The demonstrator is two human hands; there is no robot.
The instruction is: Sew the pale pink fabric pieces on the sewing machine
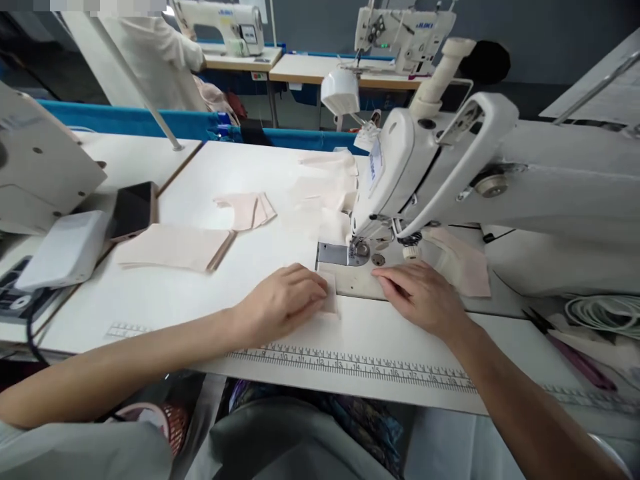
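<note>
My left hand (285, 301) rests on the white table with its fingers curled together at a small pale pink fabric piece (329, 293), which partly shows past the fingertips. My right hand (423, 293) is closed in a pinch over the bed of the white sewing machine (395, 173), just in front of the presser foot (357, 249). Whatever its fingertips hold, if anything, is too small to make out. Behind the needle area lie more pale pink fabric pieces (325, 180). Another fabric piece (473, 267) sits right of the needle area, under the machine arm.
A stack of cut fabric (175, 248) and a smaller cut pile (249, 209) lie on the left. Beyond them are a dark phone-like object (134, 210) and a white box (65, 250). Purple-handled scissors (583, 360) lie at right. A printed ruler (350, 365) runs along the front edge. Another person (150, 60) stands behind.
</note>
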